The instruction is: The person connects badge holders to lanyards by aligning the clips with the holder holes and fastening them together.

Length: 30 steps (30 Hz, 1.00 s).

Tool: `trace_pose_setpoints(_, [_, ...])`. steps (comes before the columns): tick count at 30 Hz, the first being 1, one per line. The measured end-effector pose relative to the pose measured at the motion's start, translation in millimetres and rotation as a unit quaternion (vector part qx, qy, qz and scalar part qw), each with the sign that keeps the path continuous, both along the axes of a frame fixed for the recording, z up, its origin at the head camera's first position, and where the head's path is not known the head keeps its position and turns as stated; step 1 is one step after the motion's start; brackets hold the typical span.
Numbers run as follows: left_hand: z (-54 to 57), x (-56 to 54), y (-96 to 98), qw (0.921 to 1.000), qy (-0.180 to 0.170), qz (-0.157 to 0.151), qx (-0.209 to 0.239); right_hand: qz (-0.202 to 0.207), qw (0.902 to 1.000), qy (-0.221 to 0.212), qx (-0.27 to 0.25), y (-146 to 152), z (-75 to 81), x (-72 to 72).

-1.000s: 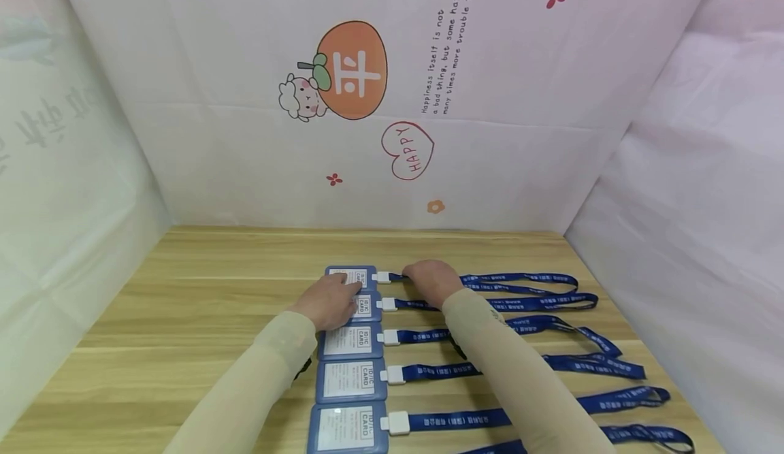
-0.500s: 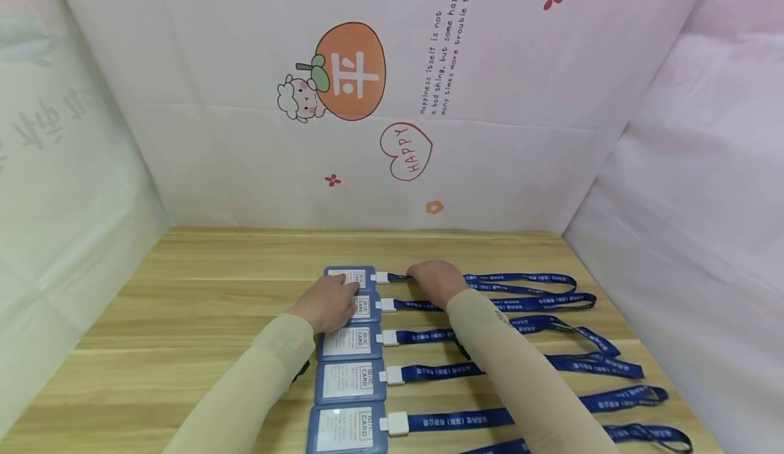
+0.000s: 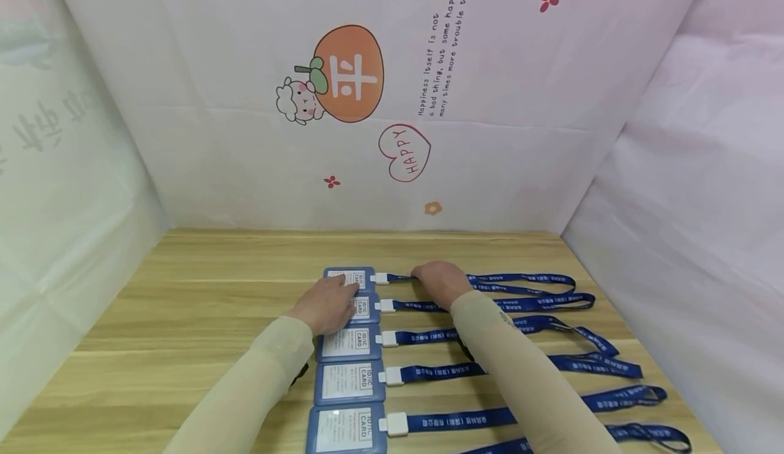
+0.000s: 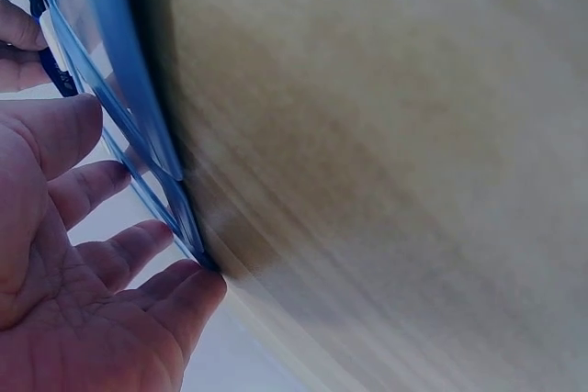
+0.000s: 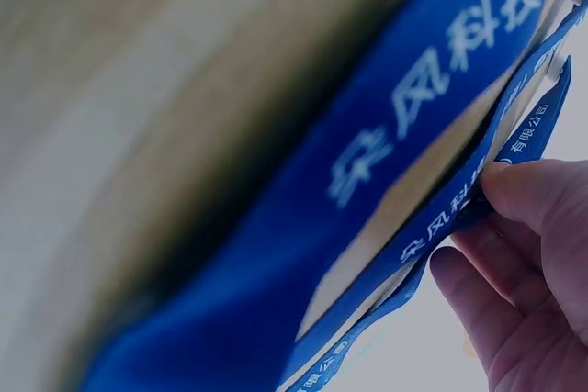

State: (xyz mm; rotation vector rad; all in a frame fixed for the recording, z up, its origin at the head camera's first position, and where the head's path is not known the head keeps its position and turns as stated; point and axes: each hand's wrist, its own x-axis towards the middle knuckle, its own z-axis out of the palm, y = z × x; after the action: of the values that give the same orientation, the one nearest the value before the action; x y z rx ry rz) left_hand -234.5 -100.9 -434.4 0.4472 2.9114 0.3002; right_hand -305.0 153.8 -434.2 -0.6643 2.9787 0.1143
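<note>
Blue-rimmed ID card holders lie in a column in the head view, each with a white clip and a blue printed lanyard running right. My left hand (image 3: pixel 324 306) rests over the farthest card holder (image 3: pixel 367 278) and the second card holder (image 3: pixel 370 310), fingers extended. In the left wrist view, its fingertips (image 4: pixel 197 286) touch the holders' blue edge. My right hand (image 3: pixel 442 284) pinches the farthest lanyard (image 3: pixel 401 278) a little right of its clip. The right wrist view has the thumb (image 5: pixel 514 188) pressed on the blue strap, with the other fingers beneath.
Nearer to me lie more card holders (image 3: pixel 350 380), with lanyards (image 3: pixel 453 420) partly under my right forearm. A wood-grain table (image 3: pixel 171 304) carries everything. Printed white sheeting (image 3: pixel 275 182) encloses the back and both sides.
My right hand has slid slightly to the right along the farthest lanyard. The left hand stays over the two far holders. The head view has tilted up very slightly.
</note>
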Motion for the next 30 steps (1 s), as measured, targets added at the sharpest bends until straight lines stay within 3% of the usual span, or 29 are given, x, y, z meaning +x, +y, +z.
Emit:
trace_pose_setpoints(21, [-2.4, -1.4, 1.7, 1.0, 0.003, -0.003, 0.0, 0.0, 0.9999, 0.004, -0.01, 1.8, -0.4, -0.4])
trace_pose_setpoints(30, [5.1, 5.5, -7.3, 0.9999, 0.014, -0.001, 0.009, -0.008, 0.9997, -0.016, -0.018, 4.4, 4.9, 0.8])
